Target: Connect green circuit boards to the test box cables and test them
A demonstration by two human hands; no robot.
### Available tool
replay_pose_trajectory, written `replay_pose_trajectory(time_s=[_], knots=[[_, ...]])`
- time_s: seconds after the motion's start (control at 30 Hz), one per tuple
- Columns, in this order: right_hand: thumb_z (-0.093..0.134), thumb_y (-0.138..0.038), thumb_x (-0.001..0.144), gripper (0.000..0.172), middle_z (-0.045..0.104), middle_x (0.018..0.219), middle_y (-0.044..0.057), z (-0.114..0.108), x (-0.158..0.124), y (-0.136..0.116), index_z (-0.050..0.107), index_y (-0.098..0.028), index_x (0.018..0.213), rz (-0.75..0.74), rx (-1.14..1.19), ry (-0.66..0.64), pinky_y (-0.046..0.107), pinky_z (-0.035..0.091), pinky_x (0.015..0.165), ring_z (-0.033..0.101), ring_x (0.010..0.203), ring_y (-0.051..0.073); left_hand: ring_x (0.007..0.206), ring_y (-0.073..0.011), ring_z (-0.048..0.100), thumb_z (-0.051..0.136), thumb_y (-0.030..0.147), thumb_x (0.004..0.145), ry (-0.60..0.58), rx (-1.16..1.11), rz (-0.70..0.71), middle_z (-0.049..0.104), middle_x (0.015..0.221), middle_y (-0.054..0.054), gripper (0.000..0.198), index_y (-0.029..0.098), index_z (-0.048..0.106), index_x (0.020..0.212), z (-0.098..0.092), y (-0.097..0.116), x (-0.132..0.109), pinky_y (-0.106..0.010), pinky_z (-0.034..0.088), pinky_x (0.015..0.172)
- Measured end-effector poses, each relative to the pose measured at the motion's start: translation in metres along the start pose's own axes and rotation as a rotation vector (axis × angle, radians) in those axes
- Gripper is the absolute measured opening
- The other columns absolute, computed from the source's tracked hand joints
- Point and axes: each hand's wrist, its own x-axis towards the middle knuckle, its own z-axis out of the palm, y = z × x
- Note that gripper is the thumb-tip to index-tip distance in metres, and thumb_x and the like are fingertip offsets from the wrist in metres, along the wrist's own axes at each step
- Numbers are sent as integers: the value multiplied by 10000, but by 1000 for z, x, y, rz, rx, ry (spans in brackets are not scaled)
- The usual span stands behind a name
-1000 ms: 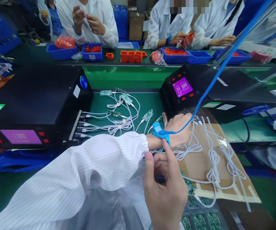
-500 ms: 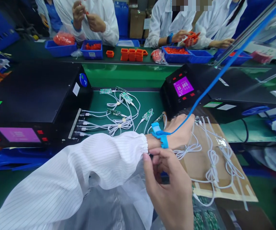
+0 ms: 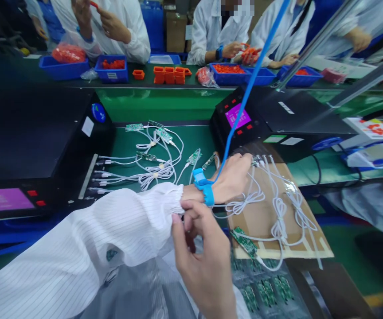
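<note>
So there's a blue wrist strap [image 3: 208, 195] on the left wrist, its blue cord [image 3: 232, 133] heading off toward 1 o'clock. White sleeve cuff [image 3: 174, 198] sits just beside it at 9. The right hand [image 3: 202, 250] is at 6, loosely curled, thumb and forefinger up at the cuff, can't tell if they're really pinching it. The left hand [image 3: 233, 177] is around 2–3, near some cable plugs [image 3: 261, 162]; fingertips hidden, so no clue if it's gripping. Further out: green circuit board [image 3: 244, 243] between 4 and 5, coiled white cables [image 3: 154, 173] at 10, orange cups [image 3: 169, 75] past 11.
</note>
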Motion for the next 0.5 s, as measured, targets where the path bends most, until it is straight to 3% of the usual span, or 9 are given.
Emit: replay_pose_trajectory(time_s=[0.13, 0.27, 0.4, 0.5], knots=[[591, -304, 1030, 119, 542, 693, -58, 15, -7, -3, 615, -193, 1067, 70, -16, 47, 159, 454, 526, 544, 580, 78, 901, -271, 618, 463, 58, 923, 2, 25, -7, 669, 994, -145, 184, 170, 597, 983, -2, -3, 3, -394, 447, 846], [556, -297, 1042, 137, 501, 653, -68, 21, -3, 3, 593, -183, 975, 25, -93, 78, 186, 386, 501, 486, 520, 72, 1009, -269, 653, 508, 66, 938, 41, -9, -76, 710, 1021, -122, 160, 161, 626, 989, -6, -7, 2, -378, 450, 942], [517, -237, 1052, 136, 461, 640, -71, 12, 4, 12, 573, -182, 941, 26, -122, 272, 182, 386, 514, 466, 517, 70, 869, -238, 667, 544, 86, 941, 59, -110, -117, 699, 833, -61, 178, 169, 682, 1016, -9, -8, -4, -363, 482, 913], [534, -263, 1058, 148, 539, 655, -54, 0, -2, 23, 609, -180, 961, -18, -115, 201, 181, 410, 541, 524, 539, 74, 719, -191, 645, 591, 91, 930, 64, -270, -163, 669, 716, -11, 179, 197, 700, 1026, -11, -8, -8, -315, 499, 825]])
